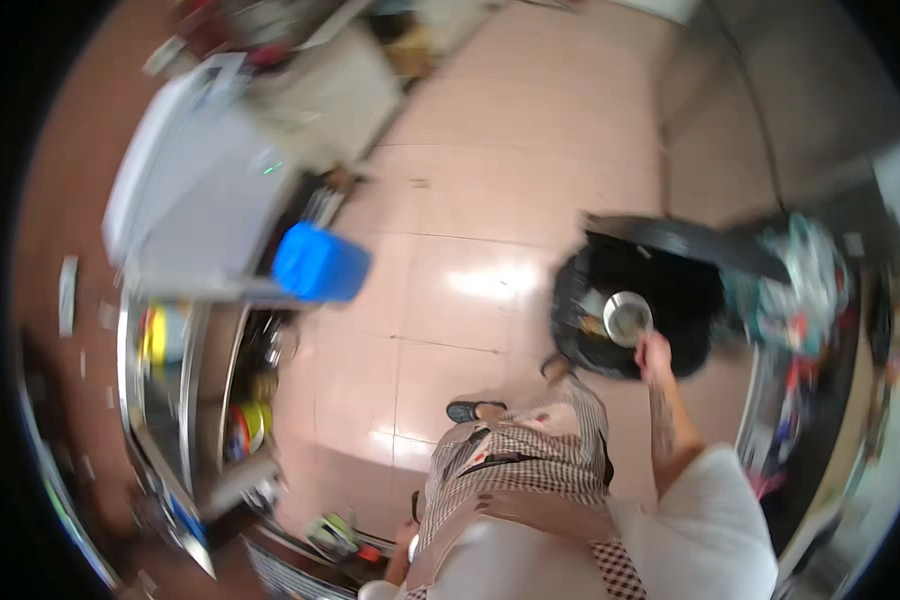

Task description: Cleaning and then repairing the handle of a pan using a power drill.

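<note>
My right hand (653,355) is closed at the near edge of a small round white-rimmed pot (627,318), whose handle it covers. The pot is over the open mouth of a black bin (575,340), and its inside looks greyish; what is in it is too blurred to tell. Behind the mouth, the bin's dark lid (685,242) stands raised. My left hand (407,537) is low beside my checked apron (515,450), partly hidden by it. A slim dark thing (415,506) sticks up at its fingers, its kind unclear.
To the right of the bin hangs a clear and greenish plastic bag (795,285). A blue container (320,262) stands out from the left-hand counter, beside a large white lidded box (195,190). Metal shelving (195,390) lines the left. Pinkish tiled floor (440,200) lies between.
</note>
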The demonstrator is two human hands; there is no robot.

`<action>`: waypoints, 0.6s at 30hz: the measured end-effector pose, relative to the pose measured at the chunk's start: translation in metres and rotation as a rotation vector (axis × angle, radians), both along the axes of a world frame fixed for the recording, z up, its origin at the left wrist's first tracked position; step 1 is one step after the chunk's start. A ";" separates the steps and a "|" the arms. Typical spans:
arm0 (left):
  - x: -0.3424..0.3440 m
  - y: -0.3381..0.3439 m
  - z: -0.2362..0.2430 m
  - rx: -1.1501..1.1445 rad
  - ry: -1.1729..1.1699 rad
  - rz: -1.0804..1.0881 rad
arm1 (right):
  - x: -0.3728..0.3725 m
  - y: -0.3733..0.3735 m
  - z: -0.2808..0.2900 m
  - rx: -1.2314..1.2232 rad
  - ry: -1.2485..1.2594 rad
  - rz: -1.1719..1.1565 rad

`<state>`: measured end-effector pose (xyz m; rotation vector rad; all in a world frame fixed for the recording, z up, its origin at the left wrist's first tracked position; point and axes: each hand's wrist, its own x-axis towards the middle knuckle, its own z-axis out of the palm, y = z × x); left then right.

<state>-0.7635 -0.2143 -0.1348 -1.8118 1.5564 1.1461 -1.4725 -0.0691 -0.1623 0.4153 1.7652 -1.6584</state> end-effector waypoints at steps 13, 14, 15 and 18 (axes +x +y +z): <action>0.113 -0.065 0.004 -0.431 0.541 1.043 | 0.441 -0.506 0.167 -0.436 0.003 1.261; 0.121 -0.066 0.006 -0.463 0.494 1.071 | 0.467 -0.554 0.179 -0.498 0.067 1.300; 0.126 -0.071 0.010 -0.466 0.491 1.097 | 0.491 -0.608 0.189 -0.563 0.134 1.328; 0.145 -0.079 0.014 -0.413 0.460 1.332 | 0.567 -0.776 0.207 -0.658 0.584 1.314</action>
